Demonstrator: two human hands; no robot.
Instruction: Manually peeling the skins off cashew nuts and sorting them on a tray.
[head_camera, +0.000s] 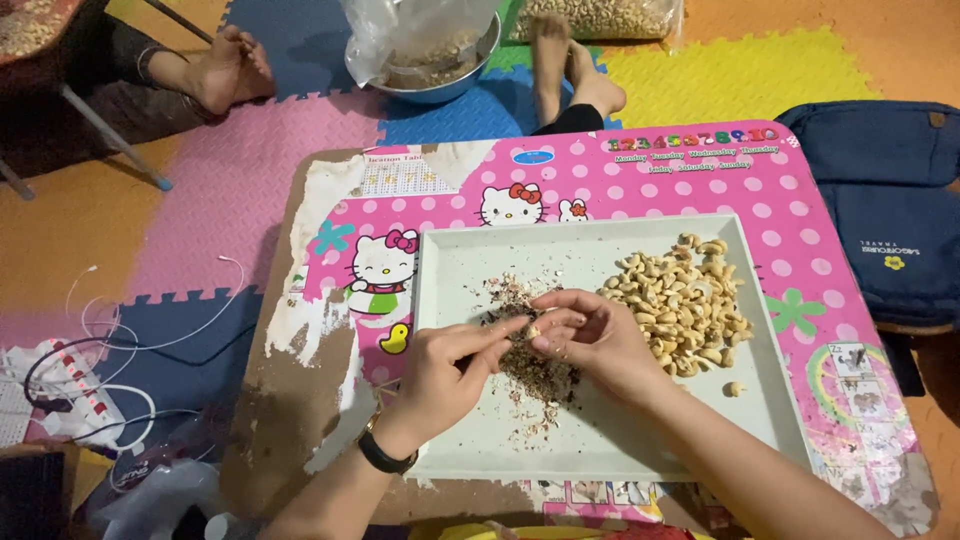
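Observation:
A white rectangular tray (600, 440) lies on a small pink cartoon-printed table (640, 185). A heap of pale peeled cashew nuts (685, 300) fills the tray's right side, and a scatter of dark peel scraps (530, 375) lies in its middle. My left hand (450, 375), with a black wristband, pinches what looks like a small thin tool over the scraps. My right hand (590, 335) is curled around a single cashew nut (536, 330) at its fingertips. The two hands touch at the fingertips. One loose nut (735, 388) lies apart near the tray's right edge.
Beyond the table a metal bowl (440, 80) with a plastic bag and a bag of nuts (600, 15) sit on coloured foam floor mats. Other people's bare feet (575, 70) rest nearby. A dark blue bag (890, 200) lies right; white cables and a power strip (70, 385) lie left.

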